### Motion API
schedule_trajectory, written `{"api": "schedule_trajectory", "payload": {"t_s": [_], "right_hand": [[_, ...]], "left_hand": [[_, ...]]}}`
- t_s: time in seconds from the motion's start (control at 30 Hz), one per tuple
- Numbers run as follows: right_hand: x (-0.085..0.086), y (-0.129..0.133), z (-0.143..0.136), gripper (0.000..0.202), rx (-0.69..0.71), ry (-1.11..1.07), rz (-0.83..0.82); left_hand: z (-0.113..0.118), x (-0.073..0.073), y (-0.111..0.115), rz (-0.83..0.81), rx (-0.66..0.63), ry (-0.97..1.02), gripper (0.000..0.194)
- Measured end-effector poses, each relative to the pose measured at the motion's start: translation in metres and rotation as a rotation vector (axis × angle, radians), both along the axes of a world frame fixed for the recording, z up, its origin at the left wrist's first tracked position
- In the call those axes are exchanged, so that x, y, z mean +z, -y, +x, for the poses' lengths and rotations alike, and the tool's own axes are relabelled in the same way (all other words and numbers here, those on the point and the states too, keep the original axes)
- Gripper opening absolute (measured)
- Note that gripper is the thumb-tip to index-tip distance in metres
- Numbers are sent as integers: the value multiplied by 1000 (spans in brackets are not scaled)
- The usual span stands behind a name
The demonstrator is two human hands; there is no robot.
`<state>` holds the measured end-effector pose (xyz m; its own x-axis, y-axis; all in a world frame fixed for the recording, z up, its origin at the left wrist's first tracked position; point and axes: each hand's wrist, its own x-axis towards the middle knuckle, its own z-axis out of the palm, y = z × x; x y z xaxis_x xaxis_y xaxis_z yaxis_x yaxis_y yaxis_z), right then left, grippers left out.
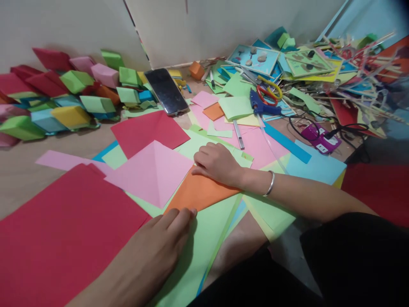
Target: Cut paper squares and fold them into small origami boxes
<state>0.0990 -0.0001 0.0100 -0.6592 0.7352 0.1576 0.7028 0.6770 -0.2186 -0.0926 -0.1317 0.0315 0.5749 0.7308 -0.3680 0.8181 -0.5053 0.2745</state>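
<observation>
An orange sheet [201, 189], its lower edge running straight like a fold, lies on light green paper [204, 238]. My left hand [159, 243] has its fingers curled together at the sheet's lower left corner. Across the sheet's top edge rests my right hand [217, 164], closed, with a silver bangle at the wrist. Its fingertips are tucked under, so what they press is partly hidden. Touching the orange sheet on the left is a creased pink square [153, 172]. Large red sheets [70, 230] spread beside my left forearm.
Folded paper boxes [76, 81] are piled at the back left near a phone [166, 91]. A utility knife [238, 134], scissors [270, 91], a blue glue gun [263, 104] and a purple power block [321, 138] with cables lie right of centre. Craft scraps [348, 81] heap behind.
</observation>
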Motion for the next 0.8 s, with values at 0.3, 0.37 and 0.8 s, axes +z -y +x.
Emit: {"api": "schedule_trajectory", "payload": {"t_s": [0.3,0.37,0.8], "right_hand": [[-10,-1,0,24,46,18,139],[-10,-1,0,24,48,25,138],[-11,-2,-1,19,54,4,100]], "left_hand": [[-29,6,10,603,-245,30,46],[-31,11,9,668,-252,54,47],[-45,1,-1,489,-338,-103,51]]}}
